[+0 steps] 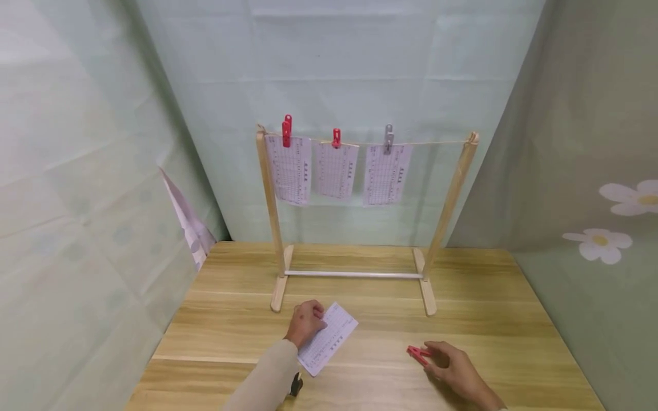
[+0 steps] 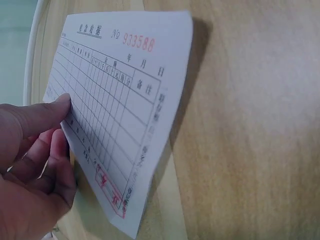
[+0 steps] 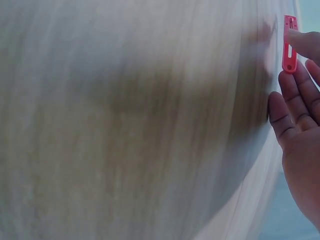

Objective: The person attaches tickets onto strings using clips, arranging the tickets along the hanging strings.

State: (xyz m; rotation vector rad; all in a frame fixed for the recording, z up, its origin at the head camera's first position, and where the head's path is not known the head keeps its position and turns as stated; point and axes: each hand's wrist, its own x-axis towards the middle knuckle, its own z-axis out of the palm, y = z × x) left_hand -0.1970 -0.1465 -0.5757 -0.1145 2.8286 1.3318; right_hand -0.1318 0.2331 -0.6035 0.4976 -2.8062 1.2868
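Note:
My left hand [image 1: 307, 322] pinches a printed receipt slip [image 1: 329, 338] by its edge. In the left wrist view the thumb lies on the face of the slip [image 2: 115, 95], with the fingers curled behind it; a red number and a red stamp show on the paper. On the right, my right hand [image 1: 454, 368] pinches a red clothespin [image 1: 418, 355] between thumb and fingers, low over the table. The right wrist view shows the thumb on the side of this clothespin [image 3: 289, 52].
A wooden stand [image 1: 444, 211] with a string [image 1: 437, 142] is at the back of the table [image 1: 231, 319]. Three slips hang from it, under two red clips [image 1: 287, 131] and a grey clip [image 1: 388, 140]. Cloth curtains [image 1: 92, 200] surround the table.

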